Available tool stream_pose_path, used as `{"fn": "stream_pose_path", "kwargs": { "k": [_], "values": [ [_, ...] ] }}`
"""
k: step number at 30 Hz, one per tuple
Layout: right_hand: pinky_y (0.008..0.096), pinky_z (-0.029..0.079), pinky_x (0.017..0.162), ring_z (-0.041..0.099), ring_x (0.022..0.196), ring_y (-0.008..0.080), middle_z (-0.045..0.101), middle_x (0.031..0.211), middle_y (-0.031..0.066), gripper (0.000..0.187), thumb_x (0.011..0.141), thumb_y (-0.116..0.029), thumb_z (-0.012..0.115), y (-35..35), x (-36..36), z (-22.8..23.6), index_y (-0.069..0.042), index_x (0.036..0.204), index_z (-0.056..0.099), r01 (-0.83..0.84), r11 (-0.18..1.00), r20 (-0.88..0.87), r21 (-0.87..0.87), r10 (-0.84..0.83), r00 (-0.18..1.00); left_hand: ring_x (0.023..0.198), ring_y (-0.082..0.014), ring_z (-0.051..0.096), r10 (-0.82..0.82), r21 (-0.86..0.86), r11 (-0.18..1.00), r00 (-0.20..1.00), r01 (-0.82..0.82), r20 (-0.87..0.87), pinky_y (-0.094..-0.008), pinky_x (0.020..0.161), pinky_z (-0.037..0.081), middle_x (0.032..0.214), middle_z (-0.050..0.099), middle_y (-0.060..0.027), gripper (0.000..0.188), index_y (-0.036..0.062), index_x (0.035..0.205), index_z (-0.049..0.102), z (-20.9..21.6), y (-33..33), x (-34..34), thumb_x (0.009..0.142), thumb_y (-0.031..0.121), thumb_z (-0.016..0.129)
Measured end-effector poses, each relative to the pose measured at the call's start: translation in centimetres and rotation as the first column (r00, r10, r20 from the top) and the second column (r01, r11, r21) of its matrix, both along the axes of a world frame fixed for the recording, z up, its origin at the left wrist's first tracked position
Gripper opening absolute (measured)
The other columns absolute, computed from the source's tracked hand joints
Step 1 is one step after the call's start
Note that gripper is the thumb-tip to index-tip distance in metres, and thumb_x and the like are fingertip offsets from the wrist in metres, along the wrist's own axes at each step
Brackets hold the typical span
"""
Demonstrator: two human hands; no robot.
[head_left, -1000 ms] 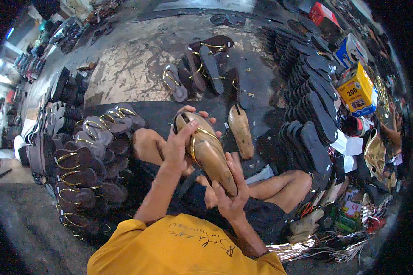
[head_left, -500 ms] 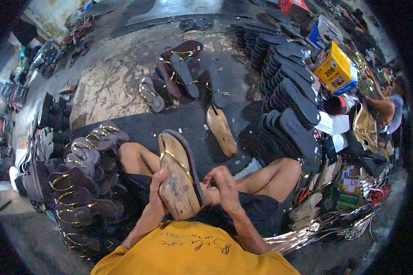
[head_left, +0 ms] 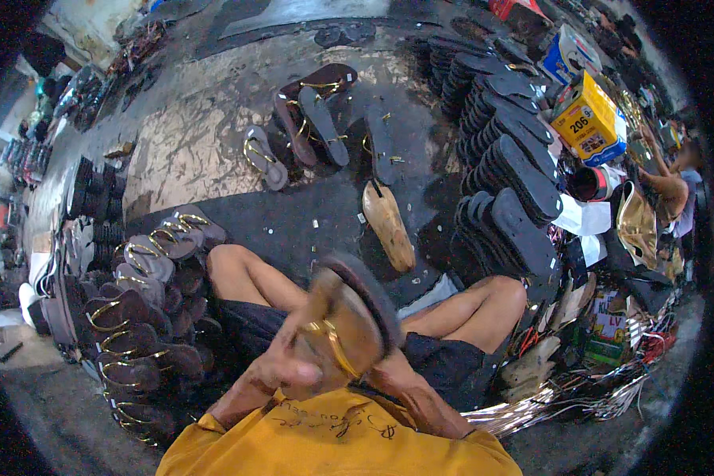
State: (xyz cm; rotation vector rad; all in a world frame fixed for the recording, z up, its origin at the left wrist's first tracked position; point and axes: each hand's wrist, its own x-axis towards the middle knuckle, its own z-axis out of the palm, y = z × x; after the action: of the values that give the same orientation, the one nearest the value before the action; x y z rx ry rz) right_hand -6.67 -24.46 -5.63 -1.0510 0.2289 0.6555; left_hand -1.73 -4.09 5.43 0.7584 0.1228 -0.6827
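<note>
My left hand (head_left: pixel 285 358) grips a blurred wooden foot form (head_left: pixel 316 305) with gold strap (head_left: pixel 339 349) and dark sole (head_left: pixel 373 297), tilted above my lap (head_left: pixel 446 363). My right hand (head_left: pixel 385 365) is mostly hidden behind it; its grip I cannot tell.

Sandal-making workshop, work done on the floor (head_left: pixel 246 208): dark soles (head_left: pixel 523 178) stacked in rows at right, gold-strapped sandals (head_left: pixel 139 337) massed at left. One foot-shaped wooden form (head_left: pixel 388 226) lies ahead, a strapped wooden form (head_left: pixel 349 329) in hand. Raw stock at right too: shiny strips (head_left: pixel 563 408), gold sheeting (head_left: pixel 637 226) near a yellow carton (head_left: pixel 589 120).
</note>
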Motion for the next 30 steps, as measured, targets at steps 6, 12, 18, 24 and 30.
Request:
{"fn": "stream_pose_path", "kwargs": {
  "k": [6,12,18,24,30],
  "values": [
    [0.03,0.056,0.079,0.067,0.089,0.014,0.072,0.108,0.0046,0.03,0.11,-0.028,0.066,1.2,2.5,0.5,-0.011,0.133,0.06,0.433,0.854,-0.505,0.287,-0.25,0.827,0.141,-0.0285,0.049,0.007,0.42,0.905,0.989,-0.07,0.151,-0.0414,0.118,0.041,0.155,0.047,-0.015,0.11,-0.0011,0.168,0.024,-2.2,-3.5,2.7,0.084,0.037,0.084],
    [0.0351,0.056,0.094,0.067,0.111,0.0195,0.066,0.116,0.009,0.071,0.099,-0.033,0.081,0.7,4.0,0.0,-0.011,0.154,0.041,0.499,0.866,0.17,0.039,-0.498,0.85,0.14,-0.025,0.049,0.151,0.357,0.92,0.987,-0.16,0.055,-0.037,0.117,0.043,0.154,0.048,-0.0166,0.094,-0.0008,0.168,0.024,-3.6,-3.0,7.0,0.098,0.037,0.073],
    [0.0476,0.045,0.117,0.046,0.145,0.0332,0.033,0.162,0.017,0.139,0.065,-0.033,0.103,-0.8,7.2,7.3,-0.019,0.162,0.004,0.19,0.98,0.338,-0.056,-0.161,0.927,0.119,-0.0256,0.066,0.114,0.487,0.834,0.945,-0.258,0.306,-0.035,0.109,0.049,0.128,0.069,-0.0131,0.058,-0.0056,0.152,0.052,-2.6,-2.7,6.8,0.113,0.037,0.058],
    [0.0486,0.041,0.123,0.043,0.151,0.0334,0.039,0.164,0.0171,0.132,0.072,-0.034,0.095,-3.3,6.1,6.5,-0.009,0.17,0.011,0.04,0.934,0.089,0.354,-0.076,0.993,0.076,-0.0135,0.053,-0.273,0.794,0.517,0.818,-0.318,0.506,-0.0342,0.071,0.049,0.08,0.055,-0.0021,0.042,0.0013,0.095,0.056,-1.3,-1.7,4.4,0.118,0.036,0.049],
    [0.0512,0.045,0.121,0.057,0.139,0.0381,0.054,0.154,0.0223,0.109,0.076,-0.042,0.082,-3.5,4.6,8.5,-0.001,0.164,0.033,0.336,0.709,-0.367,0.62,-0.117,0.923,0.078,-0.0099,0.055,-0.061,0.36,0.93,0.93,-0.08,0.363,-0.0284,0.07,0.048,0.09,0.059,0.0024,0.033,0.0073,0.098,0.055,-2.9,-0.7,2.3,0.115,0.035,0.057]
  ]
}}
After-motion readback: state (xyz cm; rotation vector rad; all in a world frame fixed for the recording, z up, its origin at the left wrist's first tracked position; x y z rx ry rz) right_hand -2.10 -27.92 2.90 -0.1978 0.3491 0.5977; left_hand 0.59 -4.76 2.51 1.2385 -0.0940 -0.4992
